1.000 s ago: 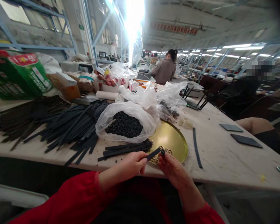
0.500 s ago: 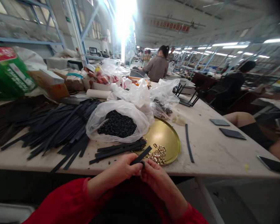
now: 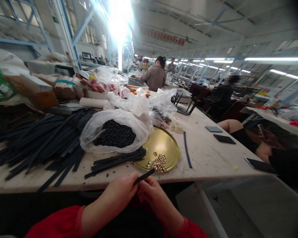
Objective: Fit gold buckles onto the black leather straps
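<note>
A short black strap (image 3: 145,175) is pinched in my left hand (image 3: 120,191), with one end sticking out up and to the right. My right hand (image 3: 151,193) meets it just below, fingers pressed together at the strap's lower part; what those fingertips hold is hidden. Just beyond my hands lies a round gold tray (image 3: 167,143) with small gold buckles (image 3: 159,162) heaped at its near side. A bundle of black straps (image 3: 116,161) rests partly on the tray, gold buckles at its ends. Behind it sits an open clear plastic bag (image 3: 141,130) full of small black loops (image 3: 116,134).
A large pile of black strips (image 3: 47,142) spreads over the left of the table. One loose strip (image 3: 187,149) lies right of the tray. Phones (image 3: 224,138) lie near the right edge, where a seated person's hand (image 3: 269,138) holds another phone. Crumpled plastic bags (image 3: 136,102) stand behind.
The view has turned to the right, so the table shifts left. Both my hands have drawn slightly lower, toward my body, still on the strap.
</note>
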Action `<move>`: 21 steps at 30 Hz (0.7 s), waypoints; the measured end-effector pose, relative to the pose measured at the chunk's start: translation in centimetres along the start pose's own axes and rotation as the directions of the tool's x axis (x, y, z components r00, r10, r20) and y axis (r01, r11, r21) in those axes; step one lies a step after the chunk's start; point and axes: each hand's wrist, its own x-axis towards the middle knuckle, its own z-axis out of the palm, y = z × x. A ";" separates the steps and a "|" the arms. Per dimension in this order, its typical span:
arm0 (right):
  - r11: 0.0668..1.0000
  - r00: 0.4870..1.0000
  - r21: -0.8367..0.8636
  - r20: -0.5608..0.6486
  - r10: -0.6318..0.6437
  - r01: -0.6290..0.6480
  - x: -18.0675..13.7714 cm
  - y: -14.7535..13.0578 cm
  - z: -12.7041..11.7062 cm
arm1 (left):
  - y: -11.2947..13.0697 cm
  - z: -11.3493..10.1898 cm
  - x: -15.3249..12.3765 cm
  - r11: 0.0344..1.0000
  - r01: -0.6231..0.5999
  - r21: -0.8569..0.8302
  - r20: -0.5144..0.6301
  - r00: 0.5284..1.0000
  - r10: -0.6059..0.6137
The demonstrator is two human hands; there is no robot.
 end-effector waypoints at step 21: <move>0.814 0.960 0.580 -0.242 0.138 0.028 1.0 -0.1 0.5 | -0.7 0.2 -2.5 0.960 0.096 -0.262 -0.041 0.993 -0.110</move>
